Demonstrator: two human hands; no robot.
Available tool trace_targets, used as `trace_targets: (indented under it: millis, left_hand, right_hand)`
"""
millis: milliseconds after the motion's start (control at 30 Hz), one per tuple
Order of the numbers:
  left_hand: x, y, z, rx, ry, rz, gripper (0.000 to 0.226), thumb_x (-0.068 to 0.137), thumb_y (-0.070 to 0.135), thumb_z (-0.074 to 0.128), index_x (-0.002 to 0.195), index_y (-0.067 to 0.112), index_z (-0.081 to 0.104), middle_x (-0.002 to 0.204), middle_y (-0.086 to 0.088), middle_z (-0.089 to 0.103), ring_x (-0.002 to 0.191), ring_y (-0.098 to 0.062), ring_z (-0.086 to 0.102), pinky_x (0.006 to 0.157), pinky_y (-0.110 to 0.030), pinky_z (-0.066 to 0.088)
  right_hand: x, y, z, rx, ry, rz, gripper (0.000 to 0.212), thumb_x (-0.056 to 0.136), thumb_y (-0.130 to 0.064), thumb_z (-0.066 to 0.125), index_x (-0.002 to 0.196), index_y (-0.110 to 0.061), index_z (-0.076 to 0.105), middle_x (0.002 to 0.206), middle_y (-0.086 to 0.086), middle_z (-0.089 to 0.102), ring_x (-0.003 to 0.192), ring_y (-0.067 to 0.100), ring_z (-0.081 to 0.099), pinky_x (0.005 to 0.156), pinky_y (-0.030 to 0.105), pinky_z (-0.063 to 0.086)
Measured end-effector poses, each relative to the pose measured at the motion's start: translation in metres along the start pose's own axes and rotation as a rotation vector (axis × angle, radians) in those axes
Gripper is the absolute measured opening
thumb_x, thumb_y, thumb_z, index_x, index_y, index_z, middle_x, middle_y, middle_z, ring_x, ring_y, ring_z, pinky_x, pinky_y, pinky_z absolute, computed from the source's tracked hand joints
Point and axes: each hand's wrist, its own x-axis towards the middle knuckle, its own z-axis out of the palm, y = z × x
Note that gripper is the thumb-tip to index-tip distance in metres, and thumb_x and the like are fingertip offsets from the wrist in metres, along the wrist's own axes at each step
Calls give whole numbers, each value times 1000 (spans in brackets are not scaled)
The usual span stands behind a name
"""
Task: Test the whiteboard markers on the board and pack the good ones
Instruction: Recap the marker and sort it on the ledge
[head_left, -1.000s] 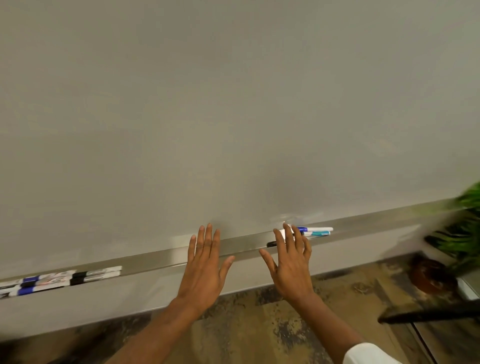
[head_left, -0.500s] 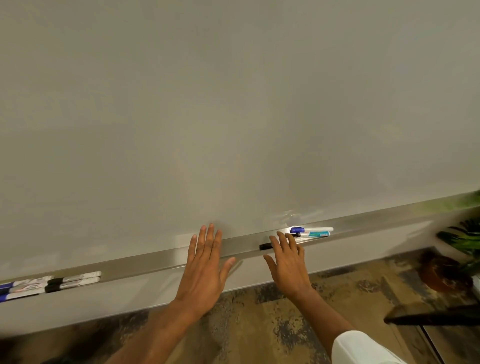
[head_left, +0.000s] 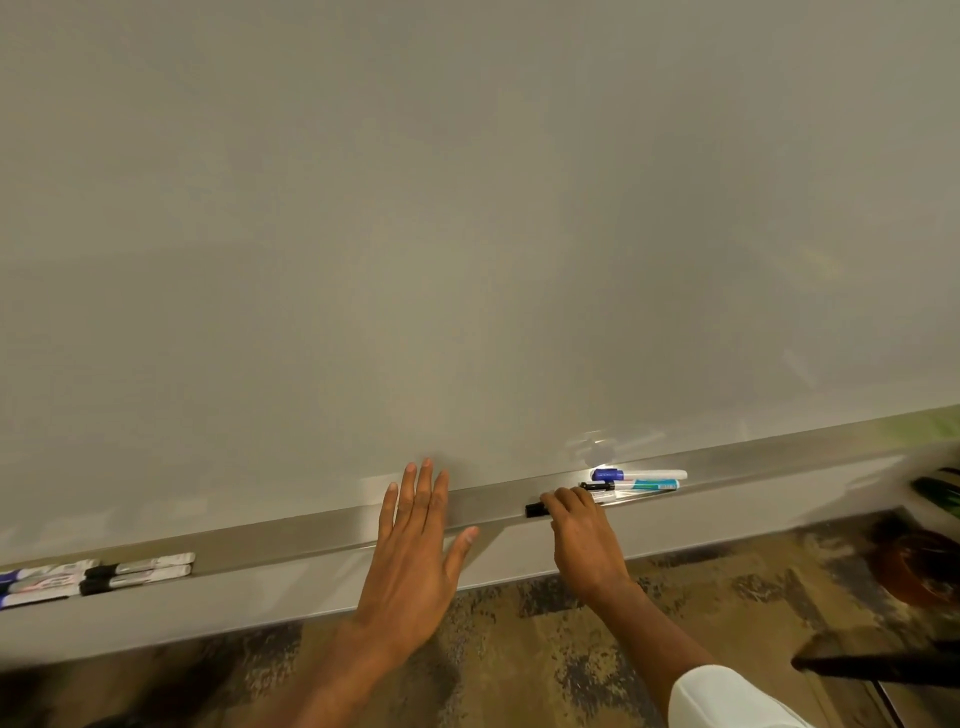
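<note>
**A:** What is lying far left of the left grip?
**B:** Marker group (head_left: 98, 574), sitting in the tray (head_left: 311, 535). The left hand (head_left: 415, 551) is hovering wide, holding nothing.
**A:** Right grip?
**B:** The right hand (head_left: 587, 540) is curling round the black marker (head_left: 535, 510). The blue-capped marker (head_left: 639, 474) and teal marker (head_left: 649, 485) are lying just right.
**A:** Progress?
**B:** The whiteboard (head_left: 467, 234) is showing no marks. Testing and packing are likely all remaining.

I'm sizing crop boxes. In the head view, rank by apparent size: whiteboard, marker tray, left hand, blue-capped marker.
1. whiteboard: fills most of the frame.
2. marker tray and left hand: unranked; the tray is longer, the hand wider and nearer the camera.
3. blue-capped marker: smallest.
</note>
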Motion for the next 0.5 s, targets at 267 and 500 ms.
trace_targets:
  millis: [267,500]
  left_hand:
    - [0,-2,1,-68,28,-43,70,105,61,17,162,22,2,170,5,-10,155,-9,-17,125,-33,-11]
    - [3,3,-18,-305,84,-14,58,106,53,28,160,31,22,168,17,11,156,-2,1,126,-22,0]
  right_hand:
    - [15,-1,6,34,96,-81,30,89,-12,71,117,-21,68,113,-1,65,104,16,57,89,26,53]
    - [15,-32,-13,248,290,-165,29,89,-12,72,118,-17,69,111,1,67,103,18,60,86,30,56]
